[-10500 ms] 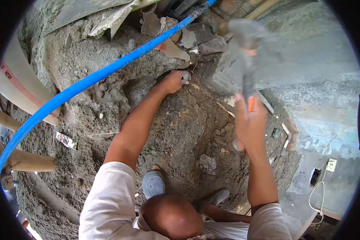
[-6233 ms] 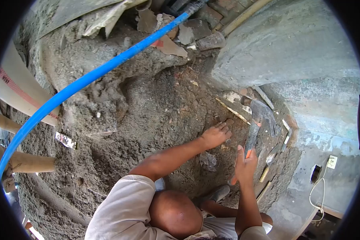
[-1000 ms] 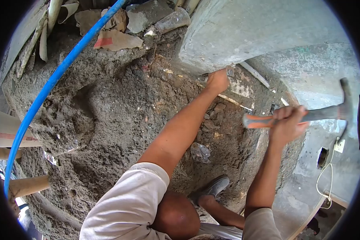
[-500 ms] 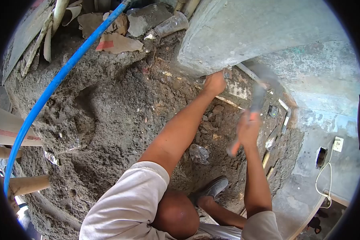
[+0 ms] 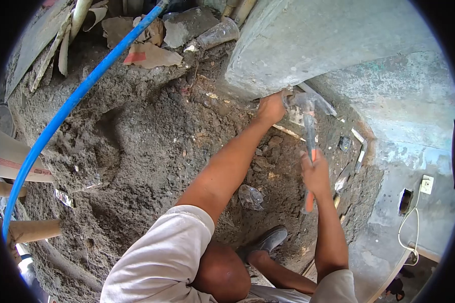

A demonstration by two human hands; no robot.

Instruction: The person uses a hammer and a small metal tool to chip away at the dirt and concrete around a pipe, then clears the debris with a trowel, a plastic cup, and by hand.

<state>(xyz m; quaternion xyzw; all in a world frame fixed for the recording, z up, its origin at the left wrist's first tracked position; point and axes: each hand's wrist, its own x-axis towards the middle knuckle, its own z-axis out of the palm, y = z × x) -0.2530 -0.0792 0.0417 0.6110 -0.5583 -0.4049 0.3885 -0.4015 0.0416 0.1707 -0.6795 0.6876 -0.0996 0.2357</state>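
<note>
A: What does the tool look like?

B: It's a hammer (image 5: 308, 136) with a dull grey metal head and shaft and an orange and grey handle. The head sits up at the lower edge of the concrete slab (image 5: 308, 45), and the handle runs down from there toward the person. The head is a bit blurred.

A: Who holds it, and how?

B: The right hand (image 5: 316, 171). Its grip is closed tight around the handle, fingers wrapped right round, with the orange end poking out below the fist.

A: And the other hand?

B: The left hand (image 5: 271, 107) is stretched out on a straight arm to the same spot under the slab. Its fingers are curled together around a small grey metal piece, likely a chisel (image 5: 289, 97), just beside the hammer head. Most of that piece is hidden by the fingers, so I can't tell its shape for sure.

A: Do the head and that piece touch?

B: They are at least very close; the blur keeps me from saying more.

A: What's around them?

B: Dark, lumpy dug earth (image 5: 151, 141) fills the pit. A blue pipe (image 5: 71, 108) crosses it diagonally on the left. Torn cardboard (image 5: 149, 54) and a clear plastic bottle (image 5: 218, 32) lie at the top edge. A crumpled plastic scrap (image 5: 250, 196) lies in the dirt below the left arm, and a grey shoe (image 5: 268, 241) stands at the bottom.
</note>
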